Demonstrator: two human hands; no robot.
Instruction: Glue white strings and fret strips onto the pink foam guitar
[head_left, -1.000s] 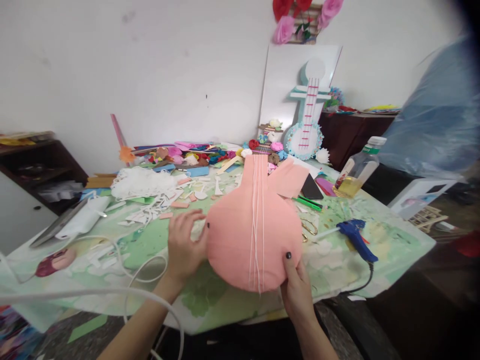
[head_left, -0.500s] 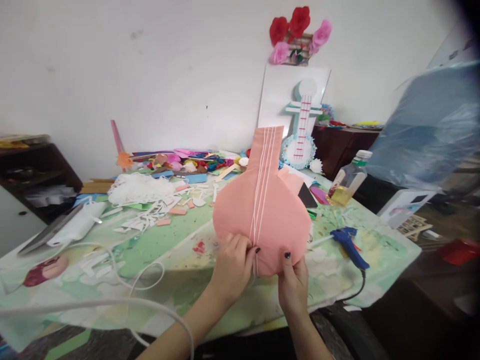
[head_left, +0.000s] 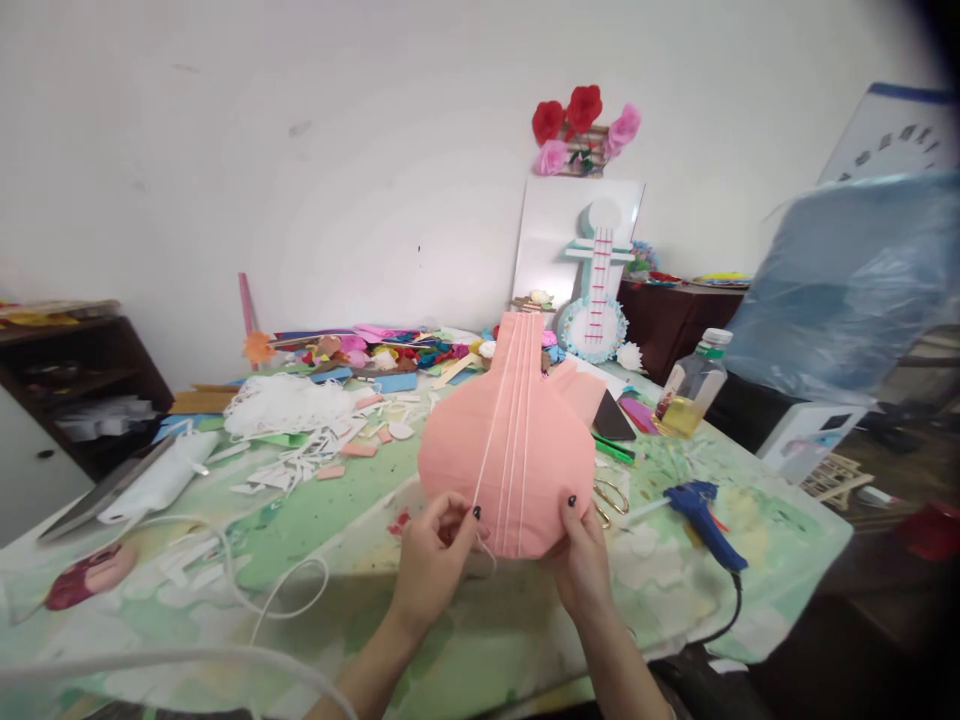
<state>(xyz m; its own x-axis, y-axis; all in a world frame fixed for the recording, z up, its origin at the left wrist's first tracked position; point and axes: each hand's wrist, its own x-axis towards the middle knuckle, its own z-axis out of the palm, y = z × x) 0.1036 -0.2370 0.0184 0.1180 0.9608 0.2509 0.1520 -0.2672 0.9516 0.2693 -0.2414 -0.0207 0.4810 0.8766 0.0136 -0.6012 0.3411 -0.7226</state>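
A pink, lute-shaped craft piece (head_left: 457, 430) is held upright over the near part of the table, with several white strings running down its front from the neck. My left hand (head_left: 435, 550) is closed at its lower left edge, pinching one white string (head_left: 491, 440) between thumb and fingers. That string slants out to the left, and its loose end curls below the hand. My right hand (head_left: 581, 550) grips the lower right edge, thumb on the front and fingers hidden behind. Gold-handled scissors (head_left: 613, 496) lie just right of the piece.
A blue glue gun (head_left: 701, 515) with a cord lies at the right, near a bottle (head_left: 690, 385) of yellow liquid. White paper scraps (head_left: 289, 410) cover the left back. A white cable (head_left: 300, 610) loops across the left front. A decorated model lute (head_left: 596, 290) stands behind.
The left hand has drawn one string away from the others, out to the lower left. The pink piece sits a little lower in view, and the scissors beside it now show more.
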